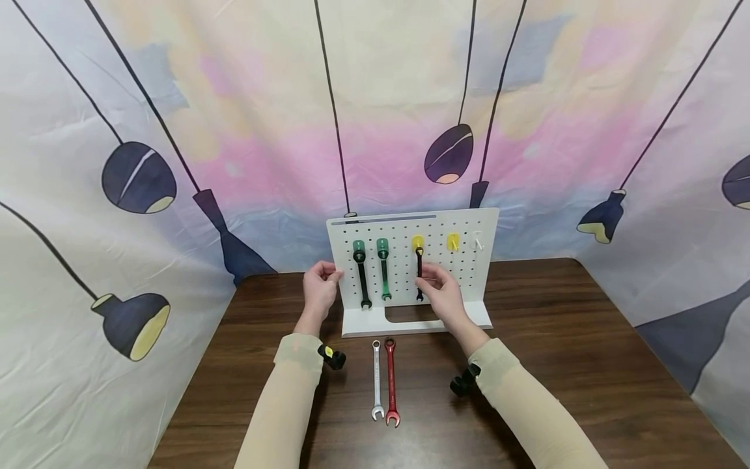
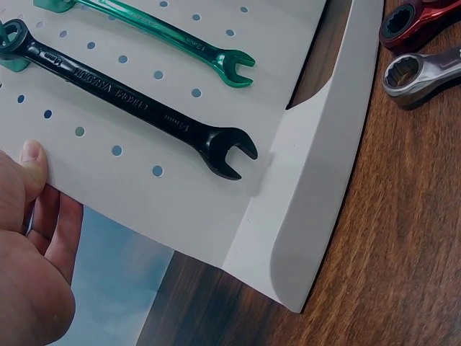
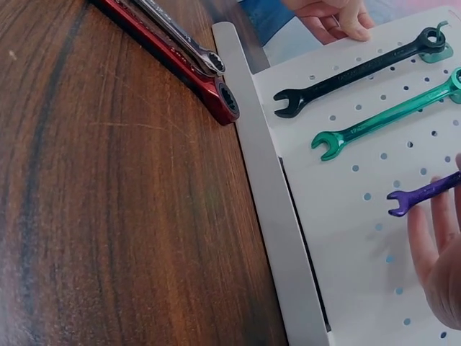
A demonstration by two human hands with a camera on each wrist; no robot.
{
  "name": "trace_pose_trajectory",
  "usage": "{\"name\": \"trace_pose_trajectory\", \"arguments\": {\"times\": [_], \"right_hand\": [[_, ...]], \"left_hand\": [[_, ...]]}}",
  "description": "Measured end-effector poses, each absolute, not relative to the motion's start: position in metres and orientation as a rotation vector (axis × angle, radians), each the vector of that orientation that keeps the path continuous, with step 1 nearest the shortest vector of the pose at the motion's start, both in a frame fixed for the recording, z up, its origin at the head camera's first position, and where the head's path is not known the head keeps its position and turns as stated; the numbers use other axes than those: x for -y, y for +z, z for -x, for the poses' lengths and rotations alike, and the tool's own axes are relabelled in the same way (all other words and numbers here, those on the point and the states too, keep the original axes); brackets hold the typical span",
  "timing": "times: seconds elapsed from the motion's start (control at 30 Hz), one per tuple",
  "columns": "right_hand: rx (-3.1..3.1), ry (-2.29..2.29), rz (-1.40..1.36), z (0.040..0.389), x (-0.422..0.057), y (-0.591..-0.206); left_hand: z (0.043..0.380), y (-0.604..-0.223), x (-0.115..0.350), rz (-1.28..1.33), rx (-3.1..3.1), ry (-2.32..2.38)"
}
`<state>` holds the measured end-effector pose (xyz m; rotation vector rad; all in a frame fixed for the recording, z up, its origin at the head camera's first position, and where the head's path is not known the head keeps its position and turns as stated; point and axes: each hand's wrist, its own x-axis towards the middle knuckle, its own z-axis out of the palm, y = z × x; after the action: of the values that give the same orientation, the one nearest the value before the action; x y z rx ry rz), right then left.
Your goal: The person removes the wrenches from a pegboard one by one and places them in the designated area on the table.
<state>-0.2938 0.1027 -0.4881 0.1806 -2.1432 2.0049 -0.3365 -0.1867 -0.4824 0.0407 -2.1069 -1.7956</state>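
Note:
A white pegboard (image 1: 474, 286) stands upright on the table. My left hand (image 1: 319, 293) pinches its left edge, thumb on the front face and fingers behind, as the left wrist view shows. With its fingers and thumb my right hand (image 1: 443, 296) holds a small purple wrench (image 3: 421, 194). This wrench hangs down the board, its upper end at a yellow hook (image 1: 418, 240). To the left, a black wrench (image 2: 122, 97) and a green wrench (image 2: 162, 32) hang from green hooks, open jaws downward.
A silver wrench (image 1: 377, 381) and a red wrench (image 1: 391, 381) lie side by side on the wooden table (image 1: 234, 397), in front of the board. Another yellow hook (image 1: 454, 241) and a clear hook (image 1: 477, 241) sit at the board's upper right. A printed cloth (image 1: 387, 78) hangs behind.

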Motion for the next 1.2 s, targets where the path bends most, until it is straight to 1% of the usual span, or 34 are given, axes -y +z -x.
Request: {"name": "trace_pose_trajectory", "arguments": {"times": [0.73,1.2], "right_hand": [[2.195,2.079,-0.273,0.28,-0.11,-0.49],[2.188,2.089,-0.248,0.277,-0.11,-0.49]], "left_hand": [[0.336,-0.481,0.187,-0.051,2.101,-1.815],[0.336,-0.482,0.187,-0.034,2.077,-1.818]]}}
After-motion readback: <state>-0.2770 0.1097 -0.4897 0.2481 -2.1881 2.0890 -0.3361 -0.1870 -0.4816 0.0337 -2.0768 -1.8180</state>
